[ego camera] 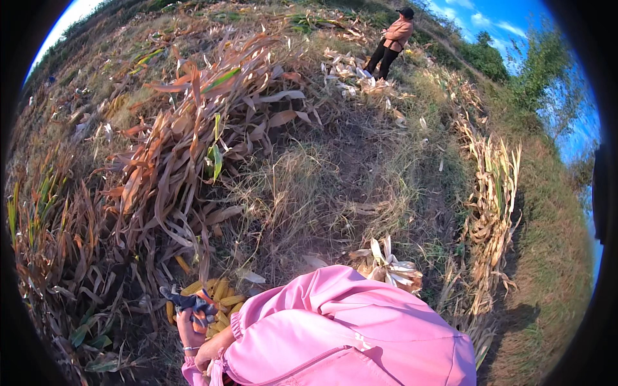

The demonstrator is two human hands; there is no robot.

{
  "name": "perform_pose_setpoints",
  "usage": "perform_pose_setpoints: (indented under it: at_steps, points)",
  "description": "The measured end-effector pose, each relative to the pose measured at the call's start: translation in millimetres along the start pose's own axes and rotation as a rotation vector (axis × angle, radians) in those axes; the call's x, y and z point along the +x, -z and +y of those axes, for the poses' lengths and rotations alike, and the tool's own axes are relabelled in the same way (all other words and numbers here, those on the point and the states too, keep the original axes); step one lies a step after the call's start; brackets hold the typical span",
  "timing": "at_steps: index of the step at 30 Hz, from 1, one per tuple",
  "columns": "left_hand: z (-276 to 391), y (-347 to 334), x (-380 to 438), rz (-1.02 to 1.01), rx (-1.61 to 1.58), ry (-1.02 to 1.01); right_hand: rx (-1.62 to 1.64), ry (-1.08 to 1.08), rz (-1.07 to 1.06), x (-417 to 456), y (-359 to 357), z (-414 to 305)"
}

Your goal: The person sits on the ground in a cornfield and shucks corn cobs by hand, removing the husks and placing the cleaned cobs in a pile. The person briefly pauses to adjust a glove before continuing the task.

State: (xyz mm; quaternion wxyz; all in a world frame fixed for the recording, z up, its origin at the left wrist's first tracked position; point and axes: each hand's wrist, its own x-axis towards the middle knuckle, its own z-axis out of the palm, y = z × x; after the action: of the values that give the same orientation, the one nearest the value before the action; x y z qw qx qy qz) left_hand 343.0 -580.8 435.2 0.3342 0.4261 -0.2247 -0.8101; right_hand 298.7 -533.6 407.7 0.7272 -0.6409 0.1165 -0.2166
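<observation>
My left hand (pixel 185 329), with a bracelet at the wrist, is at the lower left above the corn. A bunched blue, grey and orange fabric glove (pixel 199 308) is at its fingers; whether it is worn or held, I cannot tell. My right hand (pixel 206 356) lies beside the left wrist, below the pink sleeve cuff; its fingers are mostly hidden. Husked yellow corn cobs (pixel 221 290) lie in a pile on the ground just behind and beside the glove. Pale corn husks (pixel 390 270) lie beyond my pink sleeve (pixel 338 309).
Dry cut corn stalks (pixel 164 159) are heaped at the left. More stalks (pixel 487 217) lie along the right edge. Dry grass (pixel 299 193) covers the ground between. A person (pixel 393 41) stands farther off, beside another husk pile (pixel 347 72).
</observation>
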Motion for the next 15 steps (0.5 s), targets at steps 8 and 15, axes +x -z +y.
perform_pose_setpoints:
  at_steps: [8, 15]
  points:
    - [2.7, -12.0, -8.3, -0.045, -0.021, 0.037, 0.045, -0.064, 0.021, 7.4, -8.1, 9.6]
    - [-10.9, 11.1, 9.0, -0.037, -0.099, 0.021, 0.063, -0.085, 0.018, 13.5, -8.9, 12.6]
